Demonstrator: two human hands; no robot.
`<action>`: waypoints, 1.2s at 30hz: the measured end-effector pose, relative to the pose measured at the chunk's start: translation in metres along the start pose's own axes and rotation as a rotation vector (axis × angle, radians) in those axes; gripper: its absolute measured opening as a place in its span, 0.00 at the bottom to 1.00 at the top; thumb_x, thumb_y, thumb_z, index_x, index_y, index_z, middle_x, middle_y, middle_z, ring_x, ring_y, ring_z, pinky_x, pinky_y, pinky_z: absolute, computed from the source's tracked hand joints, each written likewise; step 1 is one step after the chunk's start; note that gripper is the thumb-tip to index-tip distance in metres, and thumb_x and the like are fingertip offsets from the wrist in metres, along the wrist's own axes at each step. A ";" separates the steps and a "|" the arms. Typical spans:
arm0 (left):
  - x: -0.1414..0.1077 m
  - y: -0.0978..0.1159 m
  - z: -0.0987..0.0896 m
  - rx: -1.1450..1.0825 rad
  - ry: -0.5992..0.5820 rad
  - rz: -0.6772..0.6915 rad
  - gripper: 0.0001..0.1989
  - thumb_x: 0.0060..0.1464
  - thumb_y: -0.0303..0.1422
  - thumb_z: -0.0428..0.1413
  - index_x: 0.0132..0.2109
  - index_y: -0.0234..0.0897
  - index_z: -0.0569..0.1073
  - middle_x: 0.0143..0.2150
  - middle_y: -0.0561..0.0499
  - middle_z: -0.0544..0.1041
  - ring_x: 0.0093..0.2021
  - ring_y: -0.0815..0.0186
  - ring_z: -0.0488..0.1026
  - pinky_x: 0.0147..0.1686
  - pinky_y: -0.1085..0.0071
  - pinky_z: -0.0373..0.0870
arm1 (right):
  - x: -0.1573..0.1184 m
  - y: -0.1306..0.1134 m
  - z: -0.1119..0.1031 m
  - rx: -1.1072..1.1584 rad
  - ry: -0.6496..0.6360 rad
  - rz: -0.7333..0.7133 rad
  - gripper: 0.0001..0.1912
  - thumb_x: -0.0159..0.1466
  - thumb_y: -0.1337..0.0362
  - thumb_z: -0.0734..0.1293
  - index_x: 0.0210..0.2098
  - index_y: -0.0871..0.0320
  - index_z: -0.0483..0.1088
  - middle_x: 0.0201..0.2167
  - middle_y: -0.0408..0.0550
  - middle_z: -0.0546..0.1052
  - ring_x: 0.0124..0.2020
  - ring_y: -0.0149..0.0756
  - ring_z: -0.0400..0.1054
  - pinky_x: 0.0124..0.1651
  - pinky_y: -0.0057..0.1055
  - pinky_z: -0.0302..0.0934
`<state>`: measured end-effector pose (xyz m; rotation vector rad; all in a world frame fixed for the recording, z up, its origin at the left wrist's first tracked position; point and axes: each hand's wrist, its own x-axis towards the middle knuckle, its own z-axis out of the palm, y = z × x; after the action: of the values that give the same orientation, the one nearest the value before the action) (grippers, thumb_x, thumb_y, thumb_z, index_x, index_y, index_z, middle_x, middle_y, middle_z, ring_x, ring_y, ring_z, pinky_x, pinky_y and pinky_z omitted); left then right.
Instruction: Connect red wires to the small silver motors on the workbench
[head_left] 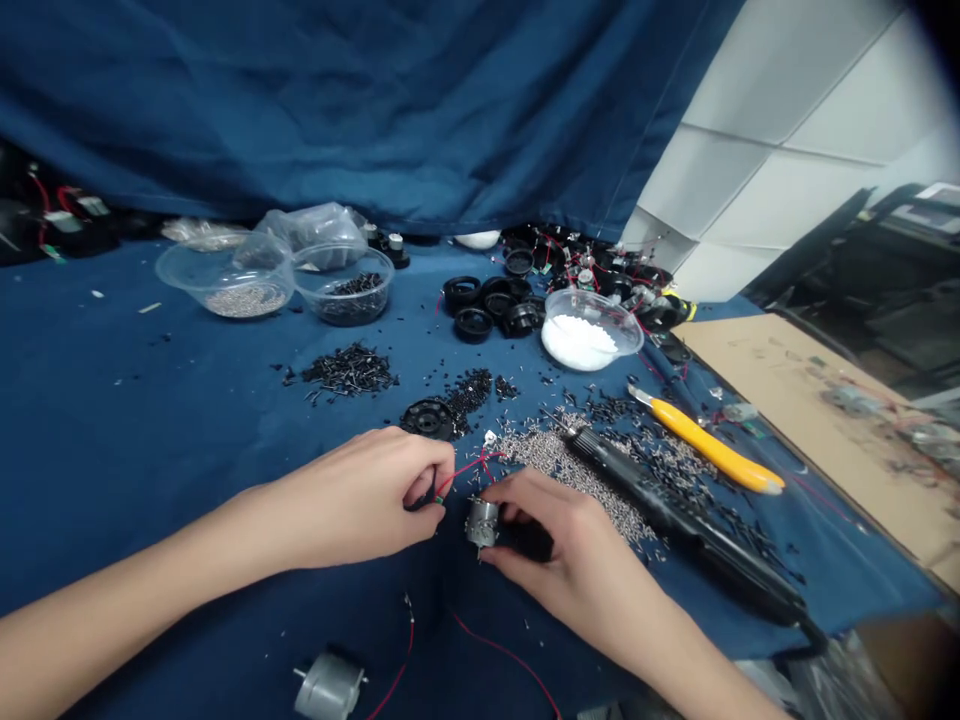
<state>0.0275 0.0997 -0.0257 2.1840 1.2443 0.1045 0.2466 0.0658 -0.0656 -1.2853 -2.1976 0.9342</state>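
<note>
My right hand grips a small silver electric motor between thumb and fingers, just above the blue cloth. Small screws seem to cling to the motor's side. To its left, my left hand is closed in a pinch at the end of a red wire, where a bit of green shows at the fingertips. The wire runs across to the motor. Another silver motor lies at the near edge, close to a loose red wire. A round black plastic part lies just beyond my left hand.
A black electric screwdriver and a yellow-handled cutter lie at right among silver screws. Clear bowls hold silver screws, black screws and white bits. Black screws and black rings lie farther back. Cardboard stands right.
</note>
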 end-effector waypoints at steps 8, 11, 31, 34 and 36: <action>-0.019 0.020 -0.013 -0.171 0.491 0.051 0.17 0.49 0.43 0.62 0.37 0.39 0.63 0.21 0.61 0.60 0.20 0.71 0.57 0.23 0.73 0.52 | 0.025 -0.023 -0.009 0.116 0.305 -0.311 0.18 0.54 0.73 0.71 0.43 0.53 0.70 0.32 0.36 0.77 0.31 0.25 0.72 0.36 0.21 0.67; -0.015 0.024 -0.005 -0.264 0.301 -0.081 0.32 0.45 0.46 0.64 0.54 0.41 0.63 0.23 0.60 0.69 0.22 0.67 0.64 0.22 0.74 0.52 | 0.036 -0.023 -0.005 0.064 0.399 -0.477 0.15 0.55 0.71 0.69 0.42 0.57 0.69 0.32 0.41 0.76 0.30 0.28 0.71 0.33 0.24 0.67; -0.003 0.016 0.037 -0.625 0.269 -0.107 0.24 0.67 0.46 0.41 0.34 0.38 0.74 0.29 0.51 0.74 0.32 0.66 0.73 0.29 0.75 0.69 | 0.031 -0.011 0.016 -0.056 0.504 -0.572 0.11 0.57 0.69 0.70 0.39 0.61 0.68 0.30 0.48 0.75 0.26 0.31 0.69 0.25 0.26 0.65; 0.004 0.014 0.038 -0.915 0.188 -0.209 0.23 0.65 0.49 0.45 0.31 0.36 0.70 0.21 0.57 0.63 0.18 0.73 0.63 0.17 0.80 0.60 | 0.030 -0.012 0.017 -0.047 0.502 -0.560 0.13 0.54 0.68 0.71 0.39 0.60 0.68 0.31 0.48 0.75 0.27 0.31 0.70 0.24 0.26 0.64; 0.008 0.015 0.041 -1.070 0.190 -0.220 0.22 0.63 0.50 0.47 0.32 0.36 0.69 0.19 0.59 0.62 0.15 0.75 0.60 0.13 0.81 0.58 | 0.029 -0.013 0.016 -0.021 0.502 -0.543 0.15 0.53 0.69 0.71 0.39 0.59 0.68 0.31 0.47 0.75 0.27 0.31 0.70 0.25 0.25 0.65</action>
<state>0.0577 0.0817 -0.0520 1.1237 1.1260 0.7174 0.2143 0.0812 -0.0660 -0.7481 -1.9838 0.3308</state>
